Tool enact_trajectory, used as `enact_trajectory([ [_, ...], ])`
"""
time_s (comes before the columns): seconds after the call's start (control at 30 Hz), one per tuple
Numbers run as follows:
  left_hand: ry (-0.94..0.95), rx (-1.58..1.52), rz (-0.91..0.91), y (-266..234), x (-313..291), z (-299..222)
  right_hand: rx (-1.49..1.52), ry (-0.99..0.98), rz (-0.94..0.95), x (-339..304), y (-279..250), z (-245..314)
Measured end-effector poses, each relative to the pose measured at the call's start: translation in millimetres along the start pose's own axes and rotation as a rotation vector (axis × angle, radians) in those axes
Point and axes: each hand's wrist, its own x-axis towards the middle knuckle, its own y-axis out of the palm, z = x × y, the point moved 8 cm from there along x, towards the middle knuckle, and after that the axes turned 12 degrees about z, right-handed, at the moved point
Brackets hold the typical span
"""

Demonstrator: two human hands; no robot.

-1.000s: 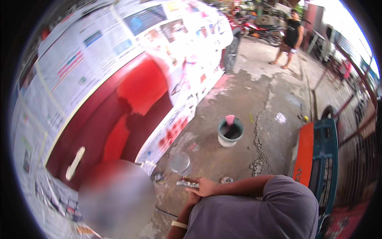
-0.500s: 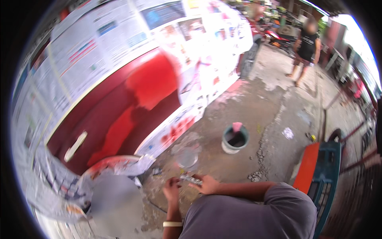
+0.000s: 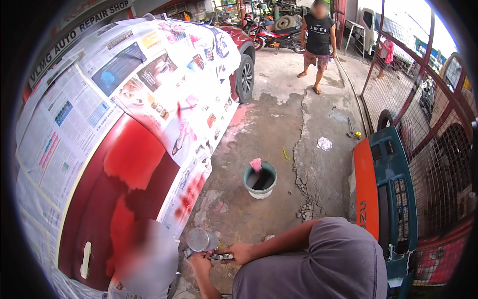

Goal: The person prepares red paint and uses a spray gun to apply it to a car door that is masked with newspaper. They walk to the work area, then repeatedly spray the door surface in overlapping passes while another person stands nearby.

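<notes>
Both my hands are low in the picture, close together in front of my grey shirt. They are around a silver metal tool (image 3: 221,257) that looks like a spray gun, with a clear round cup (image 3: 202,240) above it. My left hand (image 3: 200,263) is closed at the end below the cup. My right hand (image 3: 240,253) grips the other end, its fingers partly hidden. To the left is a dark red car door panel (image 3: 89,204) with brighter red patches (image 3: 133,155) and a pale handle (image 3: 86,260). Newspaper (image 3: 74,107) covers the car around it.
A bucket (image 3: 259,192) of dark liquid with a pink cloth (image 3: 256,164) stands ahead on cracked concrete. At right leans an orange and teal vehicle panel (image 3: 366,184) beside a mesh fence (image 3: 423,164). A person (image 3: 318,40) stands farther off, near a red motorcycle (image 3: 281,40). A blurred grey patch hides the lower door.
The view has swung, so the car, bucket and person sit farther left. My hands, with the silver tool, have come closer together and appear lower. The picture is sharper.
</notes>
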Motion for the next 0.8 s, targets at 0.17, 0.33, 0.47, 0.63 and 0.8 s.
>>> enact_trajectory([
  [0.17, -0.020, 0.013, -0.014, 0.5, -9.6, -11.8, 0.014, 0.003, 0.027, -3.9, -2.9, 3.1],
  [0.33, 0.027, 0.024, -0.054, 5.2, -6.0, -4.5, 0.052, -0.003, 0.002, -2.7, 0.6, -9.8],
  [0.47, -0.010, -0.023, -0.057, 3.2, -10.3, -9.5, 0.067, 0.043, 0.045, -4.4, -5.3, -2.9],
  [0.63, -0.004, -0.061, -0.077, 7.7, -5.9, 4.9, 0.032, 0.082, 0.096, -6.5, -7.3, 2.2],
  [0.8, -0.022, -0.078, -0.057, 6.3, -8.9, -11.0, -0.001, 0.142, 0.125, -10.7, -12.7, 4.4],
])
